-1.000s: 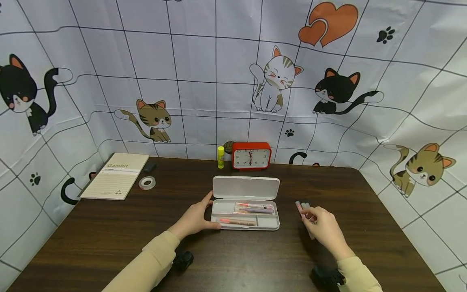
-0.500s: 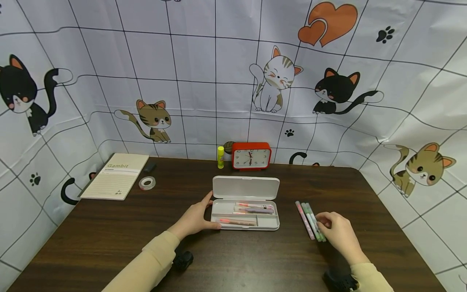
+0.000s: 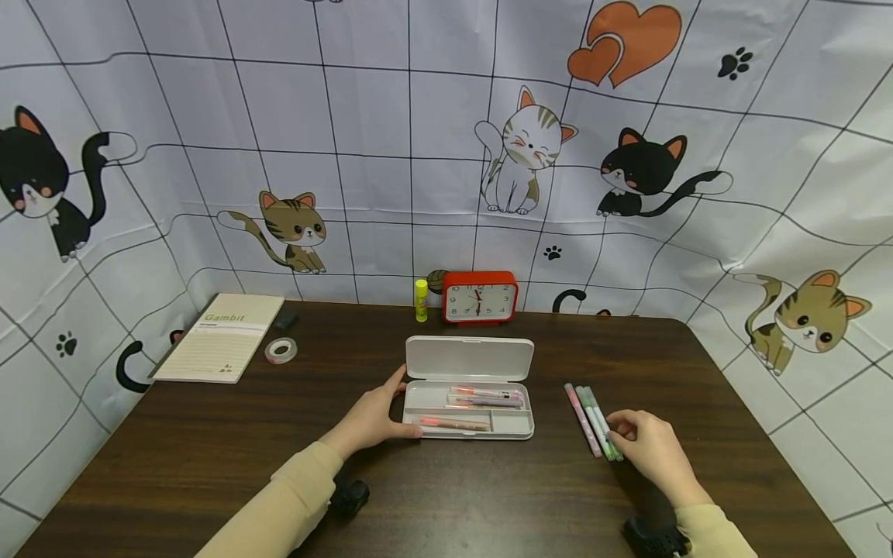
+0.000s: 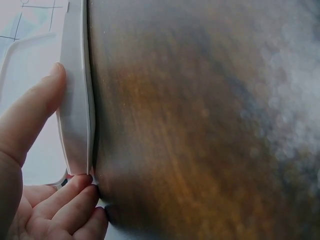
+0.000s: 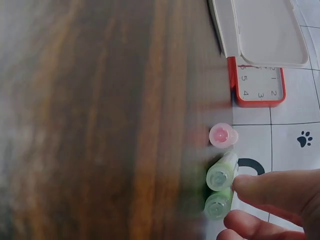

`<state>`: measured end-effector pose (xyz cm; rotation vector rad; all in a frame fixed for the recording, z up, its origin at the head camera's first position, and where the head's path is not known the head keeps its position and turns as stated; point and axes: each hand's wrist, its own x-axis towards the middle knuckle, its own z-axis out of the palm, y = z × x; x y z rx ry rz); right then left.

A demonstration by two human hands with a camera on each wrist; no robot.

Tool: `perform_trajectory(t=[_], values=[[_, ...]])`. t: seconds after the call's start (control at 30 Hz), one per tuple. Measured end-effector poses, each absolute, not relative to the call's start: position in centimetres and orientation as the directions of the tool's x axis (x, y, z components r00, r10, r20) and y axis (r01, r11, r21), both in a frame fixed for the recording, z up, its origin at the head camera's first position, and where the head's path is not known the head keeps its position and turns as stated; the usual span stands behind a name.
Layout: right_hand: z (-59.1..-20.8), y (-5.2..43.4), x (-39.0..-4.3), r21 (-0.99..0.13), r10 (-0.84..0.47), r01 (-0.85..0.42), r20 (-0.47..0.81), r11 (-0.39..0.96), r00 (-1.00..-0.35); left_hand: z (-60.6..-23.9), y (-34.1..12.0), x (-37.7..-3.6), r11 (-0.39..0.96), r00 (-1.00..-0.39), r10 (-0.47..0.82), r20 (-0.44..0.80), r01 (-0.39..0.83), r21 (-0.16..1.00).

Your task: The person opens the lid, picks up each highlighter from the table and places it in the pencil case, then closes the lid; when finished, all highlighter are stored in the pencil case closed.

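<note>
A white pencil case (image 3: 512, 422) lies with its lid raised and several slim pens (image 3: 455, 424) inside. My left hand (image 3: 370, 415) holds its left end, thumb at the front edge and fingers round the side; the left wrist view shows the thumb (image 4: 35, 112) against the case wall. Right of the case lie a pink marker (image 3: 583, 422) and two green markers (image 3: 594, 418), side by side on the table. My right hand (image 3: 652, 449) is at the rightmost green marker (image 5: 218, 206), thumb and finger pinching it near its near end. The far fingertips are partly hidden.
A red clock (image 3: 480, 297) and a yellow glue stick (image 3: 422, 301) stand at the back of the dark wooden table (image 3: 453, 504). A notebook (image 3: 219, 337), a tape roll (image 3: 281, 351) and a small dark block (image 3: 286, 318) lie at the left. A cat-print sheet hangs behind.
My right hand has moved off the markers' top to their right side, uncovering the green ones, and has then shifted slightly. The left hand and the case stay put.
</note>
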<state>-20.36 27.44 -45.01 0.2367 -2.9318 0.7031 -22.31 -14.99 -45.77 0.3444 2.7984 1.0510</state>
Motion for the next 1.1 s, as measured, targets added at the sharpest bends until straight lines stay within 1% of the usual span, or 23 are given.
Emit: perform_trajectory(t=[0.2, 0.43, 0.7, 0.93, 1.1], values=[[-44.92, 27.39, -20.41, -0.438, -0.117, -0.157, 0.116, 0.885, -0.986, -45.79, -15.04, -22.29, 0.728, -0.966, 0.254, -0.048, 0.158, 0.667], [-44.75, 27.56, -20.39, -0.432, -0.064, -0.085, 0.062, 0.898, -0.996, -45.75, -15.06, -22.25, 0.730, -0.966, 0.255, -0.047, 0.161, 0.664], [-44.58, 27.95, -20.39, -0.425, -0.019, -0.033, 0.037, 0.905, -0.999, -45.88, -15.07, -22.33, 0.729, -0.966, 0.256, -0.045, 0.162, 0.665], [-44.46, 28.07, -20.21, -0.442, 0.013, -0.007, 0.041, 0.897, -0.999, -45.90, -15.10, -22.34, 0.728, -0.966, 0.257, -0.041, 0.165, 0.666], [-44.59, 28.13, -20.17, -0.453, 0.024, -0.011, 0.071, 0.891, -0.997, -45.93, -15.13, -22.30, 0.725, -0.965, 0.260, -0.041, 0.167, 0.668]])
